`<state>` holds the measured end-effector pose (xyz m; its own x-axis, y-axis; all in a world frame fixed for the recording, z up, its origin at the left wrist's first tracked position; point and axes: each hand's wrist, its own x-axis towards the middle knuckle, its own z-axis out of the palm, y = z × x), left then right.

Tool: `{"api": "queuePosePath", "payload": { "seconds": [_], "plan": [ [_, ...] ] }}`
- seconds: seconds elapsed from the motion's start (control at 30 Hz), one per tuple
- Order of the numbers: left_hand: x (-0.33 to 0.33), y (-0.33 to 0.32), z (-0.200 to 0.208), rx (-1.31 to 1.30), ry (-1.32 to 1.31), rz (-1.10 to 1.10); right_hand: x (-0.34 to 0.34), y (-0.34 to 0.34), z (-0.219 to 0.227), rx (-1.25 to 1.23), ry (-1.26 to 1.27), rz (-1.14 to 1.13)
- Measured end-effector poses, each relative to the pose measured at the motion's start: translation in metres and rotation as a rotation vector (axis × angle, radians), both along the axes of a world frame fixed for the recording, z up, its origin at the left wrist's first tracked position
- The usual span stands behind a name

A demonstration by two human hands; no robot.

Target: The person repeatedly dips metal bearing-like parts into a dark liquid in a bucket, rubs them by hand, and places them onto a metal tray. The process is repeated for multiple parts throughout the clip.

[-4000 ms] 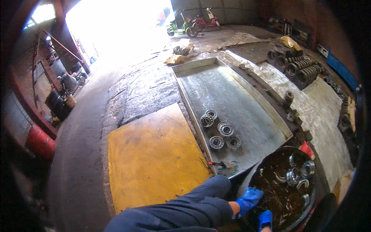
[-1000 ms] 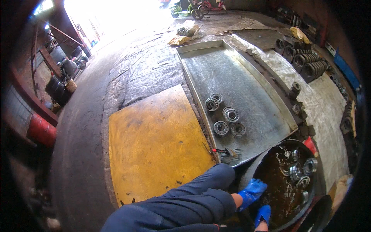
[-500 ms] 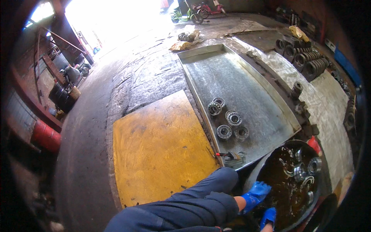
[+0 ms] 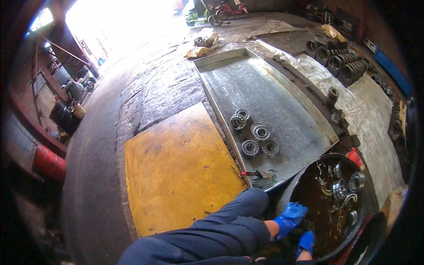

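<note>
2 gloved hands dip at the near edge of a round tub (image 4: pixel 309 173) of dark brown liquid at the near right. The left hand (image 4: pixel 289 216) in its blue glove rests at the tub's near rim, fingers loosely together; I cannot tell whether it grips anything. Only the tip of the right hand (image 4: pixel 305 243) shows, low over the liquid, so I cannot tell its grip either.

Several steel bearings (image 4: pixel 340 191) lie half sunk at the tub's right side, well apart from both hands. They look heavy, stiff and probably slick with the oily liquid, so a hold through the bore or around the outer ring would seem safest.

Left and farther out, a long metal tray (image 4: pixel 282 119) lies on the floor with 5 clean-looking rings (image 4: pixel 254 134) clustered near its left wall. A small red-handled tool (image 4: pixel 254 174) sits at the tray's near corner. A yellow board (image 4: pixel 176 168) lies left of the tray. More bearing stacks (image 4: pixel 349 66) stand at the far right.
</note>
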<state>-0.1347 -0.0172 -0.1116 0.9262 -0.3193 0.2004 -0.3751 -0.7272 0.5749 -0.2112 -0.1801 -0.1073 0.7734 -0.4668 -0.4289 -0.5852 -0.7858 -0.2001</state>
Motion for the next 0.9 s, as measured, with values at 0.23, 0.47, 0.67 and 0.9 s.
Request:
{"api": "queuePosePath", "payload": {
  "seconds": [0.23, 0.47, 0.67, 0.9],
  "plan": [
    [-0.001, -0.003, 0.02, -0.125, -0.015, -0.012, -0.004, -0.008, 0.0, -0.021, 0.008, -0.031],
    [-0.008, -0.004, 0.011, -0.068, -0.16, -0.03, -0.002, -0.008, -0.003, -0.018, 0.001, -0.022],
    [-0.008, -0.007, -0.004, 0.08, 0.013, -0.057, 0.011, 0.007, -0.006, 0.001, 0.004, 0.009],
    [0.003, -0.014, 0.016, 0.133, 0.25, -0.152, 0.007, -0.008, -0.003, -0.019, -0.006, -0.034]
  ]
}}
